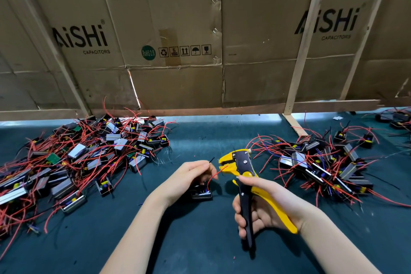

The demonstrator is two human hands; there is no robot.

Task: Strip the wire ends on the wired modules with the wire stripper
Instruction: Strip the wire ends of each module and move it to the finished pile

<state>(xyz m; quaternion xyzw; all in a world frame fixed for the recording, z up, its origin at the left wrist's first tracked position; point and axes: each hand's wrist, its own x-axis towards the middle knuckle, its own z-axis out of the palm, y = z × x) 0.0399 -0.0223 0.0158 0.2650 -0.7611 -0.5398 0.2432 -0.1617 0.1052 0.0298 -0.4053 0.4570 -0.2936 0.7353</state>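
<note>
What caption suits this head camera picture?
Right hand feeds a red wire into a yellow-and-black wire stripper; left hand pinches it.

The back of the bench is closed off by flattened cardboard cartons (178,35) printed "AiSHi CAPACITORS", braced by pale wooden battens (304,51). The worktop is covered by a dark teal mat (200,240). Daylight is admitted through a low gap (222,118) beneath.

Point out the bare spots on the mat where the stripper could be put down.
Bare green mat lies between the left pile and right pile, behind the hands; more along the near edge between the forearms. Both piles are crowded with modules and wires, and a module sits under the left hand.
</note>
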